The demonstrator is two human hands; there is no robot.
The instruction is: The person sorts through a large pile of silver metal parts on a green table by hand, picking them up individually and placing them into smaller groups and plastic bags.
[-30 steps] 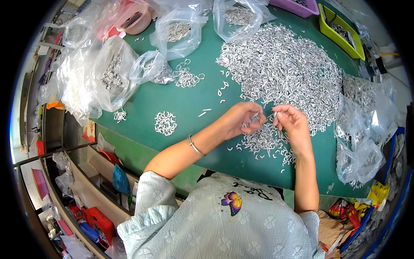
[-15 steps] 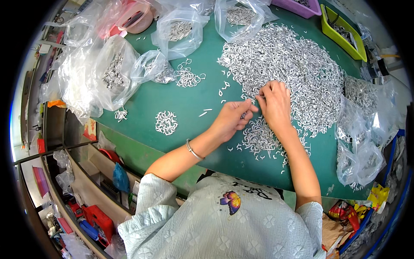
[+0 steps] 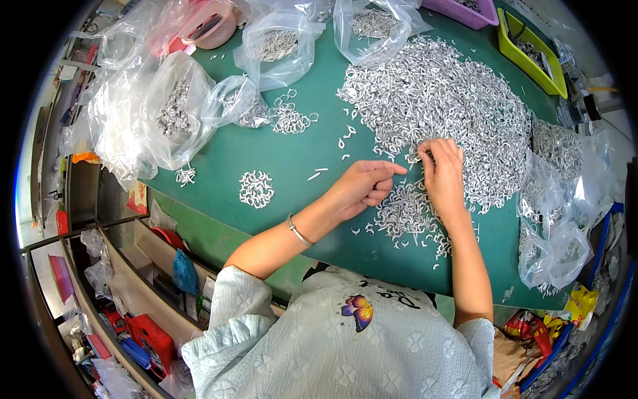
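My left hand (image 3: pixel 364 188), with a metal bangle (image 3: pixel 299 230) at the wrist, is above the green table (image 3: pixel 299 179). Its index finger points right; the thumb presses against it and the other fingers curl in. Anything inside is too small to make out. At the left edge of a big heap of small silvery curved metal pieces (image 3: pixel 458 106), my right hand (image 3: pixel 444 169) bends down with thumb and fingers drawn together. What those fingertips hold, if anything, cannot be seen. A smaller pile of similar pieces (image 3: pixel 401 209) lies between my hands, towards me.
Left of my hands lie a small round cluster of pieces (image 3: pixel 256 189), two thin pins (image 3: pixel 316 174) and some rings (image 3: pixel 291 118). Open plastic bags of parts (image 3: pixel 276 50) line the back left. A green tray (image 3: pixel 558 78) and purple tray (image 3: pixel 475 18) stand far right; more bags (image 3: pixel 555 213) hug the right edge.
My right hand has moved right and slightly towards me, away from the left fingertips. The left index finger has straightened out, while that arm has barely moved.
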